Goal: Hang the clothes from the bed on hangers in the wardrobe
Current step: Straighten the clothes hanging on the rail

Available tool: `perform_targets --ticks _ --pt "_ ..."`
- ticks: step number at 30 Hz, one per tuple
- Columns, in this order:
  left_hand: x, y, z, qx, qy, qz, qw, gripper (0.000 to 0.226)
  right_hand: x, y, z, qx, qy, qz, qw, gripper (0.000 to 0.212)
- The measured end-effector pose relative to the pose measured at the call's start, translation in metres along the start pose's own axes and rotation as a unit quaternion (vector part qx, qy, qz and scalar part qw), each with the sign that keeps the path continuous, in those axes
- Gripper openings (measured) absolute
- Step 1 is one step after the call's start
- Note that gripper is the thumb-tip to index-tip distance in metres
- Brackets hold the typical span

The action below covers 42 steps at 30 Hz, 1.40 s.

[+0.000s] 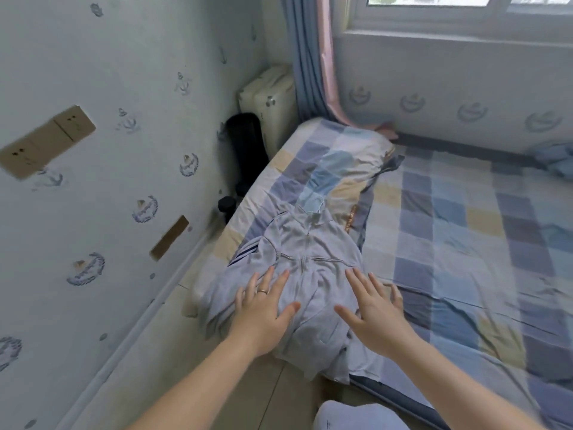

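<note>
Grey zip jacket point(305, 274) on checked bed point(465, 218), left hand point(263, 308) and right hand point(375, 308) flat, fingers spread, gripping nothing

Place: a bedroom in a home.
Bed: a bed point(449, 218) under a blue, lilac and cream checked sheet, set against the wall below the window.
Pillow: a pillow point(335, 162) in the same checks at the bed's far left corner.
Window: a white-framed window point(434, 12), with a blue and pink curtain point(305, 57) hanging to the bed's far edge.
Walls: pale wallpaper point(155, 57) printed with blue emblems; beige wall sockets point(49, 141) on the left.
Clothing: a grey zip jacket point(310, 274) laid at the bed's near left edge.
</note>
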State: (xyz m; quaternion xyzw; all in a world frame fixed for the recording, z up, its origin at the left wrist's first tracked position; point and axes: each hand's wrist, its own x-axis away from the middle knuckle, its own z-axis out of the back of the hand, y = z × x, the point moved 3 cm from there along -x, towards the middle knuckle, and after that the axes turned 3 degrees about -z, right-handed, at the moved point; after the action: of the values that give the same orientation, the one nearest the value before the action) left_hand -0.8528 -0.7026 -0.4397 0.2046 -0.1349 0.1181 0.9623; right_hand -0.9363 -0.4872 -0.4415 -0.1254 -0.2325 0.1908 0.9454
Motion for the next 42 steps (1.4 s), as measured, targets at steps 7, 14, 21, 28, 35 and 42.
perform_targets --ticks 7,14,21,28,35,42 --pt "-0.114 0.003 0.002 -0.038 -0.073 -0.006 0.997 0.065 -0.094 0.019 0.037 -0.03 -0.018 -0.03 0.999 0.074" --pt "-0.203 -0.023 0.005 -0.008 -0.089 0.035 0.995 0.063 -0.179 0.035 0.041 -0.015 -0.065 -0.055 0.996 0.074" --pt "-0.306 -0.079 -0.031 0.005 -0.142 0.058 0.988 0.065 -0.258 0.062 -0.018 -0.038 -0.112 -0.14 0.983 0.072" --pt "-0.425 -0.154 -0.122 -0.065 -0.189 -0.003 0.98 0.063 -0.366 0.099 -0.112 -0.044 -0.152 -0.202 0.967 0.071" --pt "-0.559 -0.224 -0.189 -0.154 -0.078 -0.052 0.984 0.064 -0.52 0.142 -0.183 -0.027 -0.093 -0.215 0.972 0.072" --pt "-0.654 -0.251 -0.203 -0.012 -0.007 0.014 1.0 0.066 -0.628 0.183 -0.207 -0.043 -0.037 -0.239 0.969 0.07"
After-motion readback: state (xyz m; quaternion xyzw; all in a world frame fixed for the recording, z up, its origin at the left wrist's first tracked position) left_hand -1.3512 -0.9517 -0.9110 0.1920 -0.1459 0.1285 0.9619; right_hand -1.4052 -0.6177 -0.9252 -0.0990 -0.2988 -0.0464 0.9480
